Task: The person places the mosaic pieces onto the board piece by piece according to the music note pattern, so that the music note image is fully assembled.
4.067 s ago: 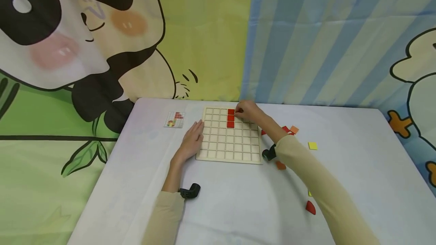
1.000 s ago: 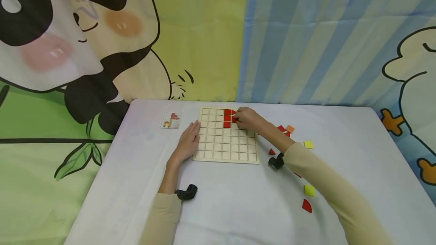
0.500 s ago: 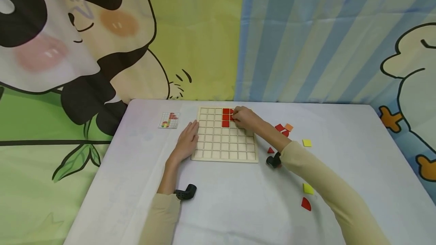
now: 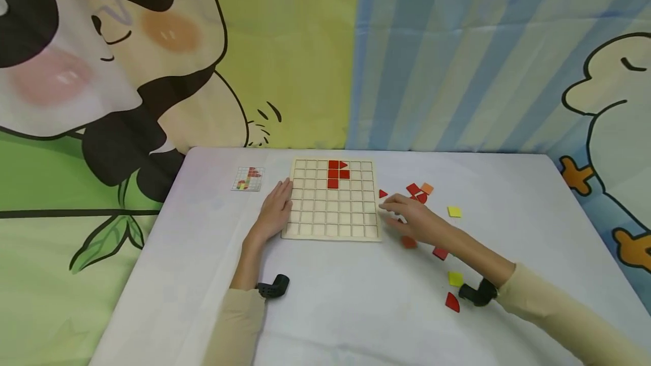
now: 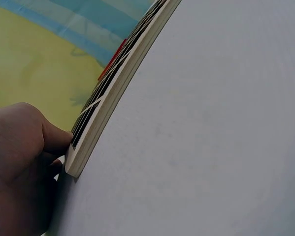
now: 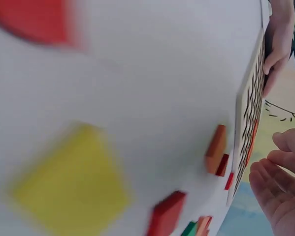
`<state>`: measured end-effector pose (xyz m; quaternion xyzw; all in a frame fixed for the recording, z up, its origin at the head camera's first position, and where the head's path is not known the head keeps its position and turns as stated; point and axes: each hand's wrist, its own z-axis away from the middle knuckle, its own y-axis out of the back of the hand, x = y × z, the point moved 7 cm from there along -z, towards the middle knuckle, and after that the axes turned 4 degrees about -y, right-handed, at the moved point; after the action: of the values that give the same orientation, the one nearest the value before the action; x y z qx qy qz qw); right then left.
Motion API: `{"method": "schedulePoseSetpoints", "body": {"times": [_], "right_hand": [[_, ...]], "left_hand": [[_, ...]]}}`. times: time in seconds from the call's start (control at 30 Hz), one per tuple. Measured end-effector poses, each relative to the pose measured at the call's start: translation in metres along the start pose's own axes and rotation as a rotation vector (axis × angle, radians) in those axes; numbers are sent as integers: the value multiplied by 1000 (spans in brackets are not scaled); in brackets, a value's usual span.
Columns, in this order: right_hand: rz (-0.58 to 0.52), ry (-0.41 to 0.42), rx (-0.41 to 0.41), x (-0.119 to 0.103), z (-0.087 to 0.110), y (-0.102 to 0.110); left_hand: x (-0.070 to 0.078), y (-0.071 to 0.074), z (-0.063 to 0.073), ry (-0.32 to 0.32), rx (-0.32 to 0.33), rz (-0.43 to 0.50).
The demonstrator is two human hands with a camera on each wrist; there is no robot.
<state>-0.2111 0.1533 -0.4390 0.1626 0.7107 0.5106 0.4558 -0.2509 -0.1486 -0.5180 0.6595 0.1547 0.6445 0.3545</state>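
Note:
My left hand (image 4: 274, 208) lies with straight fingers along the left edge of a wooden grid board (image 4: 330, 220); its thumb (image 5: 56, 140) touches the board's corner in the left wrist view. On the board, red squares (image 4: 333, 174) form a column, with another red square (image 4: 344, 174) and a red triangle (image 4: 343, 165) to its right. My right hand (image 4: 414, 220) hovers just right of the board, fingers loosely bent and holding nothing. Under and around it lie a small red triangle (image 4: 383, 194), an orange-red piece (image 4: 408, 242) and a red block (image 4: 440, 253).
A printed pattern card (image 4: 247, 178) lies left of the board. Further right are a cluster of red pieces (image 4: 413, 189), an orange square (image 4: 427, 188), two yellow squares (image 4: 454, 212) and a red quarter-circle (image 4: 452, 302). A patterned cloth (image 4: 432, 72) hangs behind the white table (image 4: 325, 298).
My right hand has left the board's top row and moved right and nearer, over the loose pieces. A red triangle and a red square now show beside the red column. My left hand stays put.

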Motion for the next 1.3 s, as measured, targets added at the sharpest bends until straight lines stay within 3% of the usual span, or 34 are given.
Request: {"method": "schedulePoseSetpoints", "body": {"times": [0.2, 0.33, 0.43, 0.67, 0.8, 1.03, 1.17, 1.3], "right_hand": [[67, -28, 91, 9, 44, 14], [66, -36, 140, 21, 55, 26], [37, -62, 125, 30, 53, 32], [30, -120, 50, 39, 31, 32], [41, -102, 4, 32, 4, 23], [163, -62, -40, 30, -45, 4], [144, -86, -70, 39, -55, -4], [129, -44, -63, 41, -56, -6]], "left_hand": [[-2, 6, 0, 5, 7, 12], [-4, 5, 1, 17, 1, 16], [-4, 5, 2, 18, 6, 23], [-3, 6, 3, 18, 2, 26], [-2, 6, 2, 7, 7, 24], [0, 1, 1, -10, 5, 21], [2, 0, 2, -9, 4, 12], [3, 1, 2, -9, 11, 11]]}}
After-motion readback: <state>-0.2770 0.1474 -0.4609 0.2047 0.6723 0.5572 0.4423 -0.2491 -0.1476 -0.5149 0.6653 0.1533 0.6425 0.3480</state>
